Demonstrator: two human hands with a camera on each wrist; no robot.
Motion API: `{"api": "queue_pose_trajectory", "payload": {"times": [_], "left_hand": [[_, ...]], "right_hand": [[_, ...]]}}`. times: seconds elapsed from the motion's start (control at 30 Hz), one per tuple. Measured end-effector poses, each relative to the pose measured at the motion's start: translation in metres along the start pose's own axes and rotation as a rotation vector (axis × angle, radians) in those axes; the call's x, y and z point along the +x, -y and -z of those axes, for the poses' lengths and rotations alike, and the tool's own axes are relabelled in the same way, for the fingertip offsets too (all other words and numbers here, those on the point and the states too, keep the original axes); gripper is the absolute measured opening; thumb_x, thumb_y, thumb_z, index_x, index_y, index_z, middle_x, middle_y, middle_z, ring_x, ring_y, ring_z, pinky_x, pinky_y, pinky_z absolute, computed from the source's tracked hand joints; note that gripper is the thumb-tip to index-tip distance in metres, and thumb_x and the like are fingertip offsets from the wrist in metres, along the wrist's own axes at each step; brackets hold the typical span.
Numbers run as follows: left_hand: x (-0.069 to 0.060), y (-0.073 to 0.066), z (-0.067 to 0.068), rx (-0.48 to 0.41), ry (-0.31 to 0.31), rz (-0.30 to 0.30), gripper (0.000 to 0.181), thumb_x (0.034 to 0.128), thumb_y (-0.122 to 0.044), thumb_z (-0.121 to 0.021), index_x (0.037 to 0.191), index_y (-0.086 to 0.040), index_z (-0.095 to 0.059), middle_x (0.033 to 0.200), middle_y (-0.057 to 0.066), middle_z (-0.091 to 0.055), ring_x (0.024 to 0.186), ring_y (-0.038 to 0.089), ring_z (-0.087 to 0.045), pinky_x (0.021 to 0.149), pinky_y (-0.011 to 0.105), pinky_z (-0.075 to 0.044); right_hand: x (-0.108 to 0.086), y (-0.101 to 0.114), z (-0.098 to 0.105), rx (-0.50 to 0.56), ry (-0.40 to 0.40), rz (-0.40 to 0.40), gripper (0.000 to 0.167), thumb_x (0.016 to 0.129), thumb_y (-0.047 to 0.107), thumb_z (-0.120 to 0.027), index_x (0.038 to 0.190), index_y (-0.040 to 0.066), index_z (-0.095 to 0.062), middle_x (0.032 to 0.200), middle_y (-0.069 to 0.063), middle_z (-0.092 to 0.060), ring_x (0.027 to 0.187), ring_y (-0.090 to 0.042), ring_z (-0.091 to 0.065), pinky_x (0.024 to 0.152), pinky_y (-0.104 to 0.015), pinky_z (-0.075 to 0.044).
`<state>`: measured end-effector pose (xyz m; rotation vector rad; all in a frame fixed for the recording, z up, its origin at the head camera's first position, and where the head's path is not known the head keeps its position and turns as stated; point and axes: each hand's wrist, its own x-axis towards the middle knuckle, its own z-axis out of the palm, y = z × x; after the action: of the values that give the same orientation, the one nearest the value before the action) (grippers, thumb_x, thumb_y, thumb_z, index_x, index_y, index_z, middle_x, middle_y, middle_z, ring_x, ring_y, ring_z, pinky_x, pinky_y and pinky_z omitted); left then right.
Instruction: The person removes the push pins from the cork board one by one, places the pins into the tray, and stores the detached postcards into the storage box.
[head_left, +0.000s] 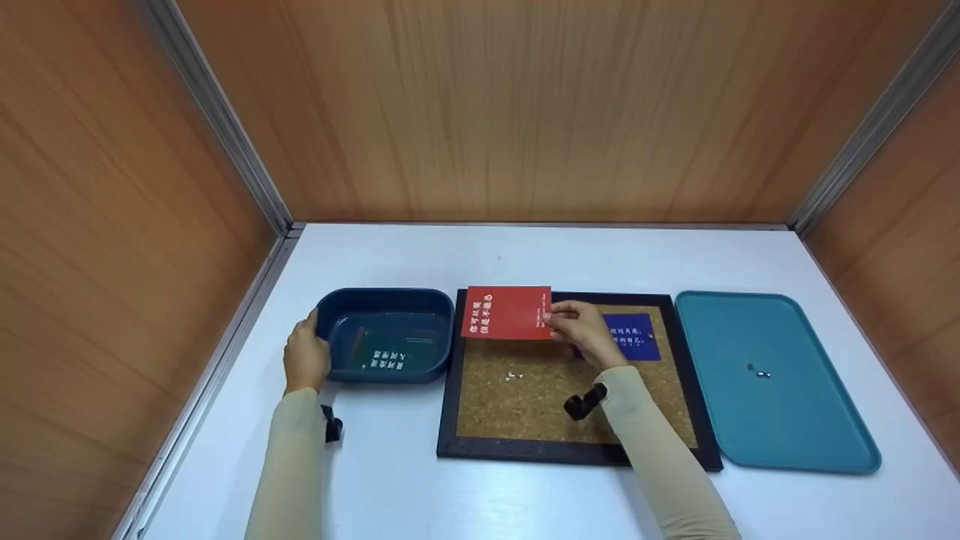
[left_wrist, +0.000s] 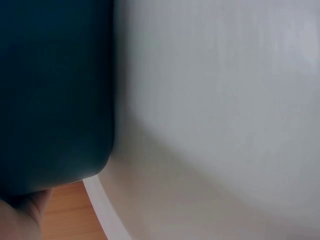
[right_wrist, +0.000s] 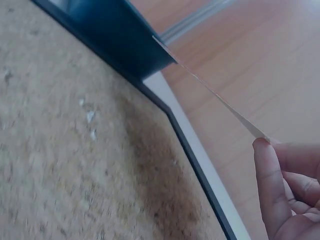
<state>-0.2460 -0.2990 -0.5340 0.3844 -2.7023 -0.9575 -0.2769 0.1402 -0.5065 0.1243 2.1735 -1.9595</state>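
Card point(head_left: 504, 313) held clear above corkboard point(head_left: 525, 412) — right fingers point(right_wrist: 268, 170) pinching its edge, left fingers point(head_left: 307, 328) gripping basin rim point(head_left: 386, 291).

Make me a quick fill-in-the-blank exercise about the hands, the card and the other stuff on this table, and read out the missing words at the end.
1. The right grip pinches a card whose color is ____.
2. The left grip touches a tub, which in the head view stands to the ____ of the board.
3. Inside its dark frame, the board has a surface of ____.
4. In the head view, the tray lies to the ____ of the board.

Missing words: red; left; cork; right.
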Motion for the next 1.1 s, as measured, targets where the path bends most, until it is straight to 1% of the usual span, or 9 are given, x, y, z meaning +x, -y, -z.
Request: {"api": "queue_pose_trajectory", "payload": {"times": [0.07, 0.2, 0.27, 0.33, 0.47, 0.53, 0.77, 0.87, 1.1], "left_hand": [[0.0, 0.0, -0.001, -0.002, -0.003, 0.0, 0.052, 0.0941, 0.006, -0.035, 0.146, 0.003, -0.037, 0.136, 0.032, -0.047, 0.128, 0.046, -0.045, 0.107, 0.054, -0.039], [0.0, 0.0, -0.002, 0.01, -0.016, -0.002, 0.051, 0.0933, 0.007, -0.036, 0.145, 0.003, -0.038, 0.134, 0.033, -0.049, 0.126, 0.047, -0.046, 0.105, 0.055, -0.039], [0.0, 0.0, -0.003, 0.017, -0.021, -0.002, 0.051, 0.0932, 0.007, -0.036, 0.144, 0.003, -0.038, 0.134, 0.033, -0.049, 0.125, 0.047, -0.047, 0.105, 0.055, -0.04], [-0.001, 0.0, -0.003, 0.026, -0.022, 0.0, 0.052, 0.0933, 0.007, -0.035, 0.145, 0.003, -0.038, 0.134, 0.033, -0.049, 0.125, 0.047, -0.047, 0.105, 0.055, -0.04], [-0.001, 0.002, -0.003, 0.029, -0.024, 0.0, 0.051, 0.0933, 0.007, -0.035, 0.145, 0.003, -0.038, 0.134, 0.033, -0.049, 0.125, 0.047, -0.047, 0.105, 0.055, -0.04], [-0.001, 0.002, -0.002, 0.031, -0.028, -0.002, 0.052, 0.0928, 0.007, -0.036, 0.144, 0.003, -0.039, 0.134, 0.033, -0.049, 0.125, 0.047, -0.047, 0.105, 0.055, -0.04], [-0.002, 0.002, -0.002, 0.019, -0.03, 0.002, 0.053, 0.0915, 0.008, -0.036, 0.144, 0.004, -0.039, 0.133, 0.034, -0.049, 0.124, 0.047, -0.048, 0.105, 0.056, -0.04], [-0.002, 0.003, -0.003, 0.013, -0.031, 0.002, 0.052, 0.092, 0.008, -0.036, 0.144, 0.004, -0.039, 0.134, 0.033, -0.049, 0.125, 0.047, -0.047, 0.105, 0.055, -0.04], [-0.001, 0.0, -0.003, -0.01, -0.021, 0.006, 0.051, 0.0938, 0.007, -0.035, 0.145, 0.003, -0.037, 0.136, 0.032, -0.048, 0.128, 0.045, -0.045, 0.108, 0.054, -0.038]], "right_hand": [[0.0, 0.002, -0.003, 0.015, 0.014, 0.012, 0.034, 0.089, 0.008, -0.068, 0.117, -0.007, -0.057, 0.097, -0.007, -0.061, 0.078, -0.009, -0.063, 0.071, -0.023, -0.058], [0.001, 0.006, -0.008, 0.023, 0.033, 0.026, 0.032, 0.089, 0.008, -0.067, 0.116, -0.006, -0.058, 0.096, -0.007, -0.062, 0.077, -0.01, -0.064, 0.078, -0.032, -0.059], [0.001, 0.008, -0.012, 0.029, 0.041, 0.03, 0.031, 0.089, 0.007, -0.067, 0.115, -0.006, -0.058, 0.094, -0.007, -0.063, 0.076, -0.011, -0.064, 0.078, -0.034, -0.059], [0.002, 0.01, -0.017, 0.03, 0.043, 0.026, 0.029, 0.089, 0.006, -0.067, 0.114, -0.005, -0.059, 0.092, -0.006, -0.063, 0.075, -0.011, -0.065, 0.076, -0.033, -0.06], [0.003, 0.014, -0.027, 0.041, 0.043, 0.016, 0.027, 0.088, 0.004, -0.067, 0.112, -0.006, -0.059, 0.09, -0.007, -0.063, 0.072, -0.01, -0.064, 0.069, -0.026, -0.059], [0.004, 0.015, -0.033, 0.05, 0.04, 0.006, 0.026, 0.088, 0.004, -0.067, 0.111, -0.006, -0.06, 0.089, -0.006, -0.063, 0.071, -0.011, -0.064, 0.068, -0.026, -0.059], [0.004, 0.02, -0.051, 0.042, 0.055, 0.005, 0.024, 0.088, 0.005, -0.068, 0.109, -0.004, -0.061, 0.089, -0.007, -0.063, 0.07, -0.011, -0.063, 0.081, -0.042, -0.059], [0.004, 0.022, -0.059, 0.037, 0.061, 0.009, 0.023, 0.088, 0.005, -0.068, 0.109, -0.003, -0.062, 0.088, -0.006, -0.063, 0.07, -0.011, -0.063, 0.082, -0.044, -0.058], [0.005, 0.025, -0.077, 0.046, 0.074, 0.035, 0.021, 0.088, 0.004, -0.068, 0.107, -0.004, -0.062, 0.086, -0.007, -0.063, 0.067, -0.011, -0.063, 0.079, -0.045, -0.059]]}}
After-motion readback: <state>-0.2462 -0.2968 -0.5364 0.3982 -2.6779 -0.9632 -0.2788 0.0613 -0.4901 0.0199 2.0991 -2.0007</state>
